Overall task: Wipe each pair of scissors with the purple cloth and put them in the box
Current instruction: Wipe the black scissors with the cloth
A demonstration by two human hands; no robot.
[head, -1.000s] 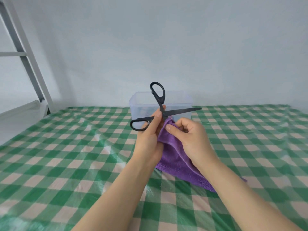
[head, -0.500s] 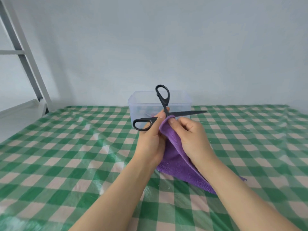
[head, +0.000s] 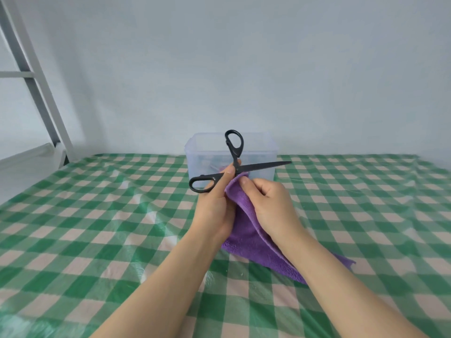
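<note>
**Blade pointed right, past the cloth hand; box just beyond**

The left hand point(head: 214, 206) gripped the black scissors point(head: 258, 165) at the pivot with its fingers curled round them. The handles were splayed, one loop above the hand and one off to its left. The visible blade ran roughly level, pointing right beyond the right hand point(head: 271, 203). That hand pinched the top edge of the purple cloth point(head: 246, 235) just under the pivot, close against the left fingertips. The second blade was hidden.

The right hand sat nearer the blade, so a wipe would likely run outward along that axis, where open air gave room. The box point(head: 202, 147) stood directly beyond both hands. The cloth's tail trailed onto the checked table point(head: 97, 215) beneath the right wrist.
</note>
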